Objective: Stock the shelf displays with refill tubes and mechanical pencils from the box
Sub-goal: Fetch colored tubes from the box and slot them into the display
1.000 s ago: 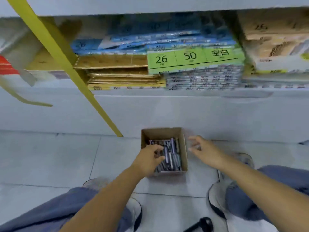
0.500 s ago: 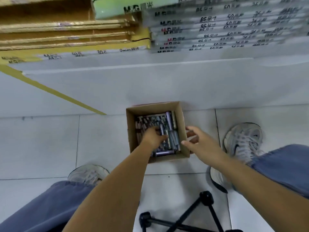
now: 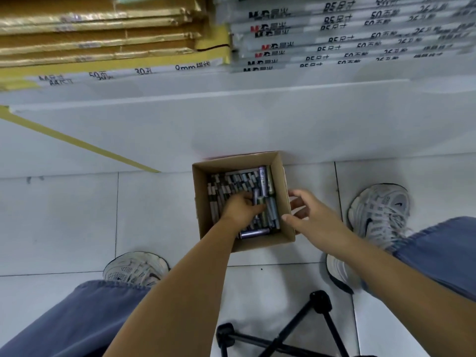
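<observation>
cardboard box [image 3: 282, 181]: on the tiled floor [image 3: 64, 222], far edge against the shelf base [image 3: 257, 119] | refill tubes [image 3: 231, 180]: heaped inside the box | left hand [image 3: 240, 208]: in the box, fingers curled round a few tubes | right hand [image 3: 309, 215]: fingers spread loose beside the box's right wall, contact unclear
</observation>
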The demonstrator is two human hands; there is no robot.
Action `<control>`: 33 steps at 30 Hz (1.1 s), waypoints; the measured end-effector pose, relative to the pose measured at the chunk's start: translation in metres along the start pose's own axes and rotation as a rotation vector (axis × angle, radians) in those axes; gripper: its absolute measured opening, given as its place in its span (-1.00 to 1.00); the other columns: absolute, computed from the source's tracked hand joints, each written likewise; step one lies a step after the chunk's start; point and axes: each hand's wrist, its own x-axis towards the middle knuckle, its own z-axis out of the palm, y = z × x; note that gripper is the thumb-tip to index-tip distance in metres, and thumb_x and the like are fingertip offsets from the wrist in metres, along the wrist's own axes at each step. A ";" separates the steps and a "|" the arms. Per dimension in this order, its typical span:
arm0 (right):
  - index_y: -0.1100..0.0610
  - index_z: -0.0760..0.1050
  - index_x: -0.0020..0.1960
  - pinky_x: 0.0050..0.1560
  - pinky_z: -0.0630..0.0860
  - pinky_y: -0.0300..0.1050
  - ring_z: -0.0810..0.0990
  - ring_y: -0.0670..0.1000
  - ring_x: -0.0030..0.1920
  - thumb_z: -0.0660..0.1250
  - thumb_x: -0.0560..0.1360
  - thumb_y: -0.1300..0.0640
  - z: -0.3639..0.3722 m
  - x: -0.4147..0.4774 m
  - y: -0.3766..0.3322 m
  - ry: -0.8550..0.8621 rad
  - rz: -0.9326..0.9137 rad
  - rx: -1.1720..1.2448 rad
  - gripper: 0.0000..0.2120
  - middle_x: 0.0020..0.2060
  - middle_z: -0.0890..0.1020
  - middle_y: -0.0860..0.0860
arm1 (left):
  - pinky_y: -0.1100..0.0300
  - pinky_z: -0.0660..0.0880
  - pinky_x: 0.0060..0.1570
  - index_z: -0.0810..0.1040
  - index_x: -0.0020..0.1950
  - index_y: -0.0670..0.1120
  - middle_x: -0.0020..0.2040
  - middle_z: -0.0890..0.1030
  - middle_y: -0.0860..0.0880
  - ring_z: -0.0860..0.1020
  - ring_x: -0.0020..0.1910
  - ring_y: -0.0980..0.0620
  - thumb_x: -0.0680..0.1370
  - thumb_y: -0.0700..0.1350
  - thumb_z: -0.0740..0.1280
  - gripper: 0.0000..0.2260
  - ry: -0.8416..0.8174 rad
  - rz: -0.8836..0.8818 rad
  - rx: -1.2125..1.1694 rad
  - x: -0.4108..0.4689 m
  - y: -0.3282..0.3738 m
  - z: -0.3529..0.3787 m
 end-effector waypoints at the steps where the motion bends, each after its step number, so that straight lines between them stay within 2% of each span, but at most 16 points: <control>1: -0.23 0.28 0.24 -0.30 0.50 -0.42 0.57 -0.25 -0.13 0.35 0.54 0.08 0.000 0.000 0.000 0.001 0.000 0.003 -0.61 0.00 0.50 -0.14 | 0.35 0.37 -0.28 0.45 0.08 0.05 -0.14 0.54 0.13 0.51 -0.19 0.23 0.52 -0.07 0.46 -0.77 0.008 0.003 0.000 0.000 0.001 0.001; 4: -0.23 0.28 0.26 -0.29 0.51 -0.40 0.58 -0.19 -0.11 0.34 0.54 0.07 0.001 0.000 0.002 -0.002 0.002 0.023 -0.61 0.01 0.50 -0.13 | 0.30 0.39 -0.27 0.50 0.07 0.01 -0.16 0.55 0.08 0.53 -0.21 0.17 0.55 -0.05 0.44 -0.83 0.010 0.013 0.036 0.000 0.003 0.006; 6: -0.22 0.30 0.26 -0.27 0.52 -0.36 0.59 -0.16 -0.10 0.35 0.54 0.07 0.002 0.000 0.003 0.001 0.002 0.038 -0.60 0.01 0.51 -0.10 | 0.21 0.42 -0.20 0.50 -0.03 -0.07 -0.19 0.53 -0.02 0.53 -0.23 0.06 0.57 -0.07 0.41 -0.87 0.012 0.020 0.059 0.000 0.003 0.007; 8: -0.22 0.32 0.27 -0.25 0.53 -0.34 0.59 -0.16 -0.12 0.35 0.53 0.07 0.002 0.000 0.004 0.004 -0.001 0.050 -0.60 0.01 0.51 -0.09 | 0.14 0.41 -0.13 0.51 -0.09 -0.15 -0.17 0.52 -0.11 0.51 -0.21 -0.01 0.59 -0.06 0.38 -0.83 0.007 0.028 0.087 -0.001 0.003 0.005; 10: -0.24 0.30 0.27 -0.23 0.55 -0.31 0.58 -0.21 -0.13 0.35 0.53 0.05 0.002 0.000 0.005 -0.003 -0.004 0.046 -0.60 0.00 0.51 -0.11 | 0.16 0.40 -0.17 0.55 0.04 -0.18 -0.11 0.55 -0.12 0.50 -0.19 0.00 0.62 -0.04 0.34 -0.80 -0.007 0.031 0.048 -0.002 0.003 -0.001; 12: -0.24 0.30 0.28 -0.18 0.57 -0.27 0.58 -0.18 -0.10 0.34 0.53 0.04 0.002 0.000 0.006 -0.009 -0.003 0.041 -0.60 0.01 0.51 -0.12 | 0.19 0.41 -0.25 0.52 0.16 -0.10 -0.08 0.58 -0.08 0.52 -0.20 0.04 0.64 -0.02 0.28 -0.82 0.014 0.009 -0.048 -0.002 0.003 -0.008; 15: -0.28 0.29 0.25 -0.14 0.58 -0.26 0.59 -0.15 -0.07 0.34 0.54 0.04 0.001 0.000 0.007 -0.015 -0.005 0.048 -0.61 0.01 0.51 -0.12 | 0.17 0.48 -0.26 0.50 0.04 0.04 -0.08 0.62 -0.05 0.56 -0.21 0.04 0.64 -0.04 0.25 -0.95 0.090 -0.013 -0.169 -0.001 0.010 -0.014; 17: -0.27 0.29 0.25 -0.15 0.58 -0.26 0.59 -0.13 -0.06 0.33 0.54 0.05 0.001 0.000 0.007 -0.022 -0.006 0.060 -0.61 0.02 0.51 -0.10 | 0.14 0.52 -0.20 0.54 0.03 0.01 -0.02 0.65 -0.10 0.59 -0.16 0.00 0.63 -0.08 0.25 -0.92 0.103 -0.006 -0.202 0.002 0.019 -0.012; 20: -0.24 0.28 0.27 -0.20 0.55 -0.31 0.59 -0.12 -0.05 0.33 0.55 0.07 0.000 0.001 0.006 -0.035 -0.006 0.077 -0.61 0.02 0.50 -0.08 | 0.02 0.57 0.10 0.58 0.18 -0.09 0.07 0.66 -0.14 0.62 0.05 -0.11 0.60 -0.12 0.31 -0.83 0.095 -0.028 -0.237 0.006 0.031 -0.004; 22: -0.24 0.27 0.26 -0.22 0.54 -0.35 0.59 -0.12 -0.06 0.33 0.55 0.07 0.000 0.001 0.006 -0.036 -0.005 0.074 -0.60 0.02 0.50 -0.09 | -0.02 0.55 0.19 0.57 0.23 -0.10 0.12 0.65 -0.13 0.60 0.11 -0.12 0.59 -0.13 0.34 -0.78 0.132 -0.069 -0.283 0.009 0.034 0.001; 26: -0.23 0.25 0.27 -0.24 0.49 -0.42 0.57 -0.13 -0.07 0.32 0.55 0.07 0.001 0.002 0.007 -0.031 -0.005 0.056 -0.60 0.01 0.48 -0.11 | 0.12 0.48 0.10 0.54 0.21 -0.12 0.07 0.59 -0.06 0.55 0.06 -0.05 0.56 -0.06 0.42 -0.74 0.157 -0.079 -0.244 0.012 0.031 0.007; 29: -0.23 0.25 0.27 -0.26 0.47 -0.45 0.57 -0.15 -0.07 0.32 0.55 0.06 0.001 0.002 0.008 -0.032 -0.005 0.053 -0.60 0.01 0.48 -0.12 | 0.05 0.52 0.19 0.55 0.28 -0.16 0.16 0.64 -0.11 0.59 0.14 -0.09 0.54 -0.04 0.45 -0.63 0.117 -0.092 -0.264 0.012 0.030 0.006; 31: -0.21 0.27 0.29 -0.25 0.48 -0.43 0.57 -0.16 -0.08 0.33 0.55 0.06 0.000 0.002 0.008 -0.036 -0.005 0.061 -0.60 0.01 0.48 -0.12 | 0.03 0.54 0.17 0.56 0.23 -0.15 0.14 0.64 -0.09 0.59 0.10 -0.07 0.53 -0.04 0.46 -0.66 0.100 -0.104 -0.263 0.014 0.030 0.005; 33: -0.20 0.28 0.31 -0.24 0.48 -0.42 0.57 -0.19 -0.10 0.33 0.54 0.06 0.000 0.003 0.009 -0.040 -0.005 0.069 -0.59 0.01 0.48 -0.12 | 0.11 0.52 0.03 0.52 0.12 -0.06 0.03 0.60 -0.01 0.56 -0.02 0.01 0.53 -0.03 0.46 -0.76 0.093 -0.109 -0.260 0.014 0.032 0.005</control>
